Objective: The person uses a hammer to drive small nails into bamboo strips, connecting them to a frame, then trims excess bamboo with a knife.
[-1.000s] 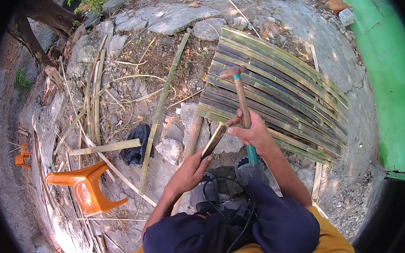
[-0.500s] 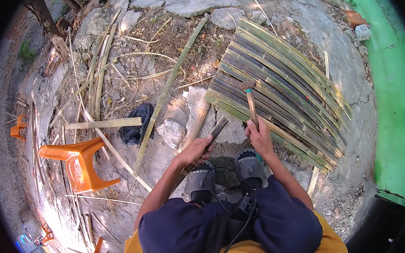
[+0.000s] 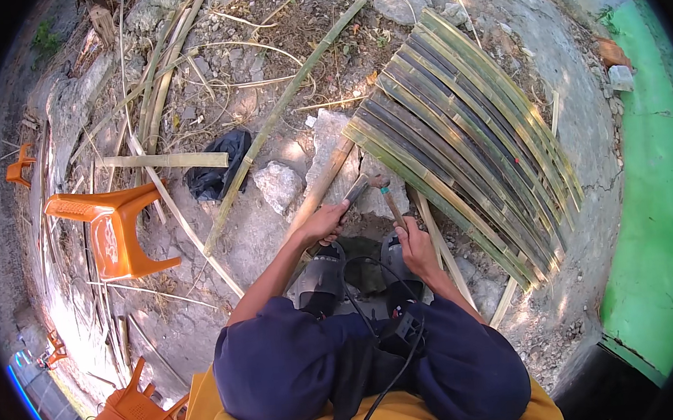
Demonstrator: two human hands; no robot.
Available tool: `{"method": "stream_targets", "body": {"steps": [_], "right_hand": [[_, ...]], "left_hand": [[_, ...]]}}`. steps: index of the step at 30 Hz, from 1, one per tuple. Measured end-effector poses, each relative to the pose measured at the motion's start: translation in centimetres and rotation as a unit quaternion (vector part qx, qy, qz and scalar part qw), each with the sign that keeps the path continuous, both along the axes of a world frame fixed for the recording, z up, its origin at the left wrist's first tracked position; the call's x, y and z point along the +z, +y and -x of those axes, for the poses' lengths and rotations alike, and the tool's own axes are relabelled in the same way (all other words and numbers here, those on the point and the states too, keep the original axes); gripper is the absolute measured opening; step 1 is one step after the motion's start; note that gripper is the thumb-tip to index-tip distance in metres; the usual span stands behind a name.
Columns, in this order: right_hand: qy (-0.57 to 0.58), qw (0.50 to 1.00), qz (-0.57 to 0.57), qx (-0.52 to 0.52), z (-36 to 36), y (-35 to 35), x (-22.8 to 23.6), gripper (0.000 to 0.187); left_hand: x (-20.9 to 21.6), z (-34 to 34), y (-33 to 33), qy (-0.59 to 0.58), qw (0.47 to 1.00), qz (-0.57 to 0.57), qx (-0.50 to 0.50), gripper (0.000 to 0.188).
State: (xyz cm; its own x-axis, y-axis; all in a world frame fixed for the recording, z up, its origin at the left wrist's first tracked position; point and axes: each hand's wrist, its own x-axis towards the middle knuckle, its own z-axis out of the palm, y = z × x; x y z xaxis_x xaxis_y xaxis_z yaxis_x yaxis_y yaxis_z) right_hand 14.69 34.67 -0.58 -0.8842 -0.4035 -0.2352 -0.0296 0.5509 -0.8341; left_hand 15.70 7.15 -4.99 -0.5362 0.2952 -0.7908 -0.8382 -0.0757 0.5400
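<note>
My left hand is closed around a short, dark strip that looks like split bamboo, its upper end slanting up and to the right. My right hand grips the wooden handle of a hammer with a teal band under its small head. The hammer head lies right beside the strip's upper end; whether they touch I cannot tell. Both hands are above my shoes. To the right of them spreads a bamboo slat panel of green and dark strips laid side by side.
A bamboo pole and pale stones lie ahead of my hands. A long green bamboo strip crosses to the left, past a black plastic bag. Orange plastic chairs stand at left; a green surface borders the right.
The hammer has come down and left, its head now beside the strip's end. My left hand still holds the strip. The whole view has shifted slightly.
</note>
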Motion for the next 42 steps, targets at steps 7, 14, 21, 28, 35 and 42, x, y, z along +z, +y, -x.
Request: {"method": "stream_targets", "body": {"steps": [7, 14, 21, 28, 35, 42], "right_hand": [[0.021, 0.999, -0.035, 0.034, 0.6, 0.1, -1.6, 0.024], [0.040, 0.997, 0.064, -0.034, 1.7, -1.8, 2.4, 0.023], [0.020, 0.990, -0.123, 0.064, 0.8, -0.4, -2.4, 0.023], [0.031, 0.998, -0.062, 0.006, 2.0, -1.6, 1.0, 0.025], [0.059, 0.995, -0.078, 0.014, 1.7, -1.0, -1.0, 0.027], [0.005, 0.994, -0.101, 0.032, 2.7, -1.1, -0.2, 0.027]], "left_hand": [[0.1, 0.3, 0.1, -0.015, 1.000, -0.024, -0.005, 0.055], [-0.4, -0.6, 0.1, -0.018, 0.999, -0.040, 0.018, 0.055], [-0.1, -0.7, 1.5, -0.017, 1.000, -0.002, 0.027, 0.054], [0.0, -1.2, 0.9, -0.019, 0.997, -0.054, 0.051, 0.053], [0.3, -0.6, 1.6, -0.023, 0.996, -0.074, 0.047, 0.051], [-0.1, -1.3, 1.0, -0.018, 0.994, -0.094, 0.048, 0.052]]}}
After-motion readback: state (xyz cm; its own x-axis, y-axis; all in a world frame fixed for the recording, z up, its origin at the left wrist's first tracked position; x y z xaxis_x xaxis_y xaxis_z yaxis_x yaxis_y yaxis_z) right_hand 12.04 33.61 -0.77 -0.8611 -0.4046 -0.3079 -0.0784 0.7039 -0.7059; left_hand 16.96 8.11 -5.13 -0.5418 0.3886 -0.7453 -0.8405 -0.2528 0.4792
